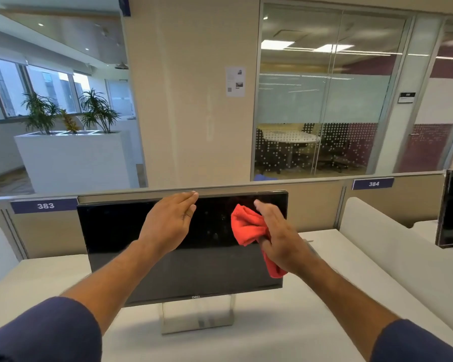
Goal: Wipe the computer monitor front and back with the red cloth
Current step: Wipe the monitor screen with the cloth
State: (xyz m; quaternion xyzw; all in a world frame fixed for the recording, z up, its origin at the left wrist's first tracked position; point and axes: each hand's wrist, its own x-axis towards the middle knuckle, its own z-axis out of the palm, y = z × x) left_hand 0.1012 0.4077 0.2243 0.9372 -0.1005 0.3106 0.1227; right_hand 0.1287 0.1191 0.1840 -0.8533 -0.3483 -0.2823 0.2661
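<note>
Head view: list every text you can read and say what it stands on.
"383": blue desk label on the partition, left of the monitor.
"384": blue desk label on the partition, right.
"DELL": monitor's bottom bezel.
Paper notice on the column: too small to read.
Door sign: blurred.

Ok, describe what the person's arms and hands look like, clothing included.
Both arms wear dark navy-blue sleeves pushed up, leaving the forearms bare. The left hand and right hand are bare: no gloves, and no watch, ring or bracelet is visible. The sleeves show no markings or logos.
</note>
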